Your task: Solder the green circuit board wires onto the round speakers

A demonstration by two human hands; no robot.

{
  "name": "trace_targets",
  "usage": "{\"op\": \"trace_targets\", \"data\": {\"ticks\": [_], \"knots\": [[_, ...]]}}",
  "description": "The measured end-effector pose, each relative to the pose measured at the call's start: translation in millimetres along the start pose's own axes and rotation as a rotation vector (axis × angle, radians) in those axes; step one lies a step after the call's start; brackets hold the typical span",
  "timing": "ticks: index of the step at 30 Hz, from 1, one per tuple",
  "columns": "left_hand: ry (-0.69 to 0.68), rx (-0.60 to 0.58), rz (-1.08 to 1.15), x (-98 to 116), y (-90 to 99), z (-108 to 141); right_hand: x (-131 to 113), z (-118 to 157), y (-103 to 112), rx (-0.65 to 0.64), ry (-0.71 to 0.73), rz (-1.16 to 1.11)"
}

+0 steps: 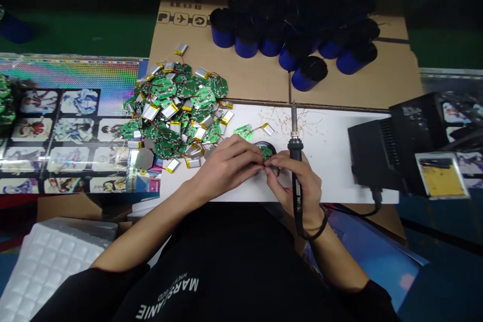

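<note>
L hand (226, 168) and R hand (289, 181) pinch small green PCB (266, 153) in their fingers (260, 167), R also gripping soldering iron (295, 161). Heap of PCBs and batteries (169, 121) sits left of that PCB.

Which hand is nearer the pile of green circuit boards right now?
Left. The left hand is just to the pile of green circuit boards' lower right, close to its edge; the right hand, gripping a soldering iron, is farther right, beyond the left hand.

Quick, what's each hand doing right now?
Left hand: closed, fingertips at a green circuit board; can't tell if holding it.
Right hand: closed, holding a soldering iron.
</note>
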State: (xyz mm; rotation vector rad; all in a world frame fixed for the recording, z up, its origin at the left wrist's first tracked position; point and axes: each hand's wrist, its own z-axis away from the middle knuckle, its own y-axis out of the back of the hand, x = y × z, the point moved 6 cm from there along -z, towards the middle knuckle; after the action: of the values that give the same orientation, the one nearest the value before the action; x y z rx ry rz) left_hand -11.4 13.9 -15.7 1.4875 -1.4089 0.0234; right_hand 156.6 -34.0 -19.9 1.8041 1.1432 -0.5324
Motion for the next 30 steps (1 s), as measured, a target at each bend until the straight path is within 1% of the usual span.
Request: {"op": "trace_targets", "data": {"ticks": [7,13,15,20,25,28,30], "knots": [[0.060,-0.050,0.090,-3.2,-2.4,0.9,0.0,-1.5,-0.7,-0.027,0.000,0.075],[0.081,-0.137,0.100,-3.8,-0.7,-2.1,-2.5,-0.7,1.2,-0.069,0.113,0.131],[0.068,-0.171,0.094,-4.6,1.0,-6.1,-0.8,-0.6,2.6,-0.081,0.122,0.132],[0.006,-0.305,0.096,-6.3,4.7,-20.5,3.8,-2.3,6.2,-0.097,0.093,0.126],[-0.011,-0.450,0.081,-7.2,9.3,-32.4,5.0,-2.4,7.4,-0.076,0.045,0.104],[-0.029,-0.502,0.076,-5.7,10.4,-36.6,5.0,0.6,7.7,-0.063,0.012,0.100],[-0.039,-0.516,0.068,-4.9,10.3,-38.3,4.2,4.4,10.5,-0.046,-0.019,0.077]]}}
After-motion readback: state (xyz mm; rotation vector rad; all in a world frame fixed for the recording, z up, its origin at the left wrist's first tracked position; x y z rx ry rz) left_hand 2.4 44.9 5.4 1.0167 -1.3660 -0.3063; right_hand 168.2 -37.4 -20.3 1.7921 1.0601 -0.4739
